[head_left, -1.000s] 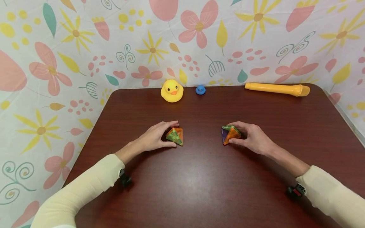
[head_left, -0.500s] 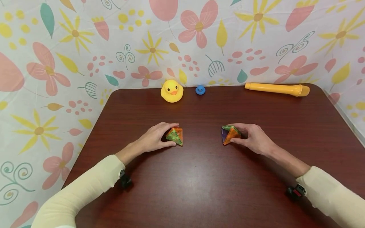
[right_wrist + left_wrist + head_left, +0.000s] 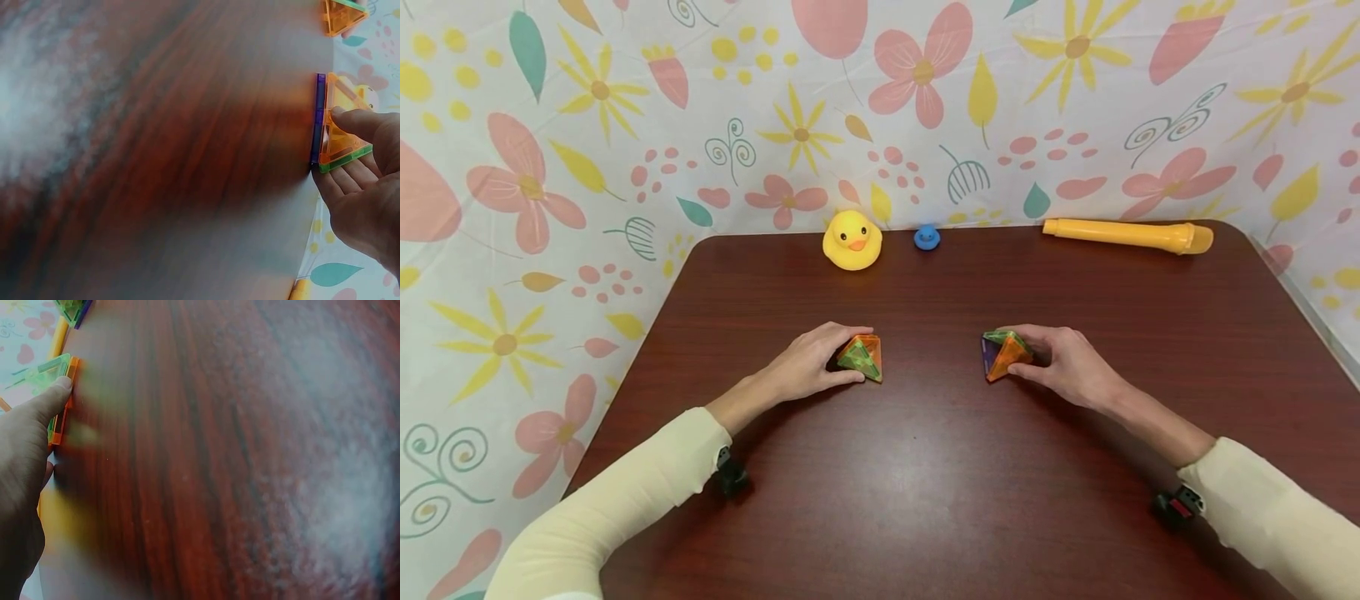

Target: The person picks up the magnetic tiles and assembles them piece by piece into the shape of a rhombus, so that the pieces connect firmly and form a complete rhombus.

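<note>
Two small pyramids of see-through magnetic tiles stand apart on the dark wooden table (image 3: 917,467). The left one (image 3: 861,357), green and orange, is between the thumb and fingers of my left hand (image 3: 811,362). In the left wrist view my thumb lies against its green side, above an orange base tile (image 3: 60,419). My right hand (image 3: 1071,367) holds the other pyramid (image 3: 1006,354), with orange, green and purple tiles. From the right wrist my thumb presses its orange face (image 3: 342,140), the purple tile (image 3: 319,119) lies flat against the table, and fingers reach behind.
At the back edge sit a yellow rubber duck (image 3: 852,242) and a smaller blue duck (image 3: 927,237). A yellow toy microphone (image 3: 1127,236) lies at the back right. A flowered cloth (image 3: 647,125) hangs behind and beside the table.
Almost nothing differs. My right thumb has slid slightly to the right along the orange face; both pyramids stay in place.
</note>
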Tool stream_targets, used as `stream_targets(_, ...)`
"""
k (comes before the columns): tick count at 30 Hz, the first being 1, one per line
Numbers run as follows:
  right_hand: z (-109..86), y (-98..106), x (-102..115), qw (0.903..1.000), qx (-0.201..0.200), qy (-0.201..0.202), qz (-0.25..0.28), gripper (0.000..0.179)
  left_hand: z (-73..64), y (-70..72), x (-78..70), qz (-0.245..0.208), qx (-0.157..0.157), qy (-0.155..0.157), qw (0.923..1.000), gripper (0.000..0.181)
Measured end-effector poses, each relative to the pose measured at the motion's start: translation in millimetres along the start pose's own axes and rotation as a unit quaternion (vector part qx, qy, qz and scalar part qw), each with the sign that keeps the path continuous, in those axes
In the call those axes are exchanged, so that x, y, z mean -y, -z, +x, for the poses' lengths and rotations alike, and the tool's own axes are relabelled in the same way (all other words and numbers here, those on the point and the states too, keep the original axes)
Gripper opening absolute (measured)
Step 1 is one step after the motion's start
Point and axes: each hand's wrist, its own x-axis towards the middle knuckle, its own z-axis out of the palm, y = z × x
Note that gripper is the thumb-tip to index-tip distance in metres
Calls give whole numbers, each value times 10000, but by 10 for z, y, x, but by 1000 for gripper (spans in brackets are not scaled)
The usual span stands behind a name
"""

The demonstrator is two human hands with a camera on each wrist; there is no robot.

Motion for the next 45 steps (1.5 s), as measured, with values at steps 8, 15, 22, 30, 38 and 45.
stream_targets(8,1,-1,-12,10000,17,-64,-44,56,39,-8,-24,-47,25,-65,10000,71)
stream_targets(15,30,-27,-9,10000,29,22,23,56,98,-30,-55,-52,34,-204,9998,69)
stream_targets(22,59,-65,5,9999,77,66,61,58,153,-49,-109,-10,45,-191,9998,67)
stream_targets(30,86,-113,30,9999,32,160,0,57,216,-71,-181,27,106,-170,9998,68)
stream_targets(38,129,-165,77,9999,110,30,25,58,285,-129,-248,170,137,-97,9997,67)
stream_targets(45,137,-202,112,9999,122,-38,22,57,350,-167,-330,197,195,-58,9996,67)
